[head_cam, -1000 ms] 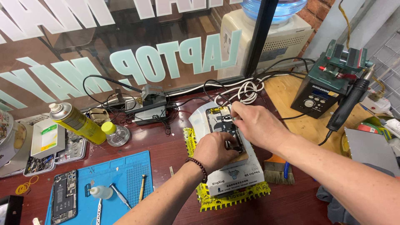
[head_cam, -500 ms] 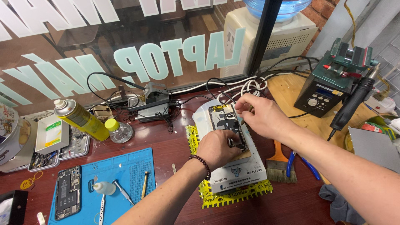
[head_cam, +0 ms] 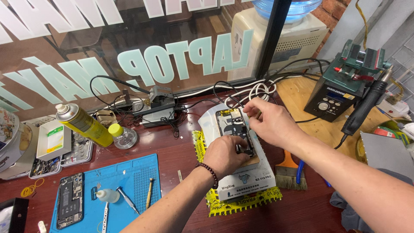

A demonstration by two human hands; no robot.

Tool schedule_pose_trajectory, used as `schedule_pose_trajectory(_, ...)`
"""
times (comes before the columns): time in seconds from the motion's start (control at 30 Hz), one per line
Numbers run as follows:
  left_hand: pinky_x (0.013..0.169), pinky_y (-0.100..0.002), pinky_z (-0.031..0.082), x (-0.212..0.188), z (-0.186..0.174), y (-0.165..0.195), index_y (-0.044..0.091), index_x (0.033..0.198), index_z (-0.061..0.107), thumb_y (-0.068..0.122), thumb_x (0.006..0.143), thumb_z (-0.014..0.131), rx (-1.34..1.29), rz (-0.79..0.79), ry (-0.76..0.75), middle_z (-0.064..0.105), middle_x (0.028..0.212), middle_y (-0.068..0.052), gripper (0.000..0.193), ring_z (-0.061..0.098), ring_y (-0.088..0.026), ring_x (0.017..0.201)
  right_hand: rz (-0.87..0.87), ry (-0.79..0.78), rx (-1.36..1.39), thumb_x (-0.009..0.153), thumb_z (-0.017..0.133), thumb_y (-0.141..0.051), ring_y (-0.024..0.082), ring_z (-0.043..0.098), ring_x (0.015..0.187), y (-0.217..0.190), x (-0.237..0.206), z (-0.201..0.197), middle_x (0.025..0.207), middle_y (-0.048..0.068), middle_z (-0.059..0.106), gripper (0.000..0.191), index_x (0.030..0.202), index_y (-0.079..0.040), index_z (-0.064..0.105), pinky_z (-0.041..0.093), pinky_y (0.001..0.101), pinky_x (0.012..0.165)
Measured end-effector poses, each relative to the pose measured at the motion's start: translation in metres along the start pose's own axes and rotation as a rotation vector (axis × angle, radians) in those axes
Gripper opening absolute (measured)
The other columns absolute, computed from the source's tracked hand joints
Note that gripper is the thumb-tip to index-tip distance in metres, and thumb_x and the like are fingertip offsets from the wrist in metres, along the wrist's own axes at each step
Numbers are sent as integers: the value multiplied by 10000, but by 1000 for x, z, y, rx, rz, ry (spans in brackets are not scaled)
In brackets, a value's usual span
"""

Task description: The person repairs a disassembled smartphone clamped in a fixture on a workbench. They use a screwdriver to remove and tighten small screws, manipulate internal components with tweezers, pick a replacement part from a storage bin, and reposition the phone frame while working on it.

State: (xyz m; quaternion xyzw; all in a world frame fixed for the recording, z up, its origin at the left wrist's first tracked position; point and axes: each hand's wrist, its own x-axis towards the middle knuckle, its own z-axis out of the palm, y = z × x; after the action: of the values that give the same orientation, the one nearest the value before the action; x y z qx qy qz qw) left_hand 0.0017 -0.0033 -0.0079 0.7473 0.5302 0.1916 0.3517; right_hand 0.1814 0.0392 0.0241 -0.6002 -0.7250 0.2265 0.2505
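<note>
Opened phone (head_cam: 233, 127) lies on the white pad (head_cam: 241, 172), right of the blue mat (head_cam: 133, 181). Left hand (head_cam: 224, 155) presses its lower edge; right hand (head_cam: 269, 123) pinches something small at its top corner. Risk: a slipping pinch could tear delicate parts inside.

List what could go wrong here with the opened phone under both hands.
The left hand and right hand both press on the opened phone; a slip could damage exposed parts. The cables coiled just behind could snag the right hand. The yellow spray can stands close enough to be knocked over.
</note>
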Motion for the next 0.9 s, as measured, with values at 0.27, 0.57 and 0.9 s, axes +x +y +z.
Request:
schedule_pose_trajectory(0.27, 814, -399, 584, 2, 4, -1, 151, 1058, 791, 234, 754, 802, -5, -18, -9, 763, 894, -123, 316, 742, -269, 841, -10, -64, 83, 864, 677, -106, 166, 743, 832, 2, 5, -8, 930, 62, 768, 204, 1066, -92, 687, 590, 327, 756)
schedule_pose_trajectory(0.57, 754, -352, 580, 16, 10, -57, 70, 1072, 790, 271, 828, 762, -181, -283, 458, 767, 854, -122, 317, 734, -223, 783, 91, -52, 180, 861, 642, -13, 147, 741, 820, 7, 0, -8, 931, 32, 773, 256, 1111, -63, 661, 600, 298, 748)
schedule_pose_trajectory(0.9, 686, -367, 591, 22, 5, -84, 11, 1170, 644, 285, 879, 745, -677, -698, 410, 718, 957, -89, 412, 704, -206, 788, 354, 70, 716, 937, 533, 16, 238, 713, 887, 16, 3, -19, 977, 163, 696, 394, 1327, -19, 492, 599, 374, 793)
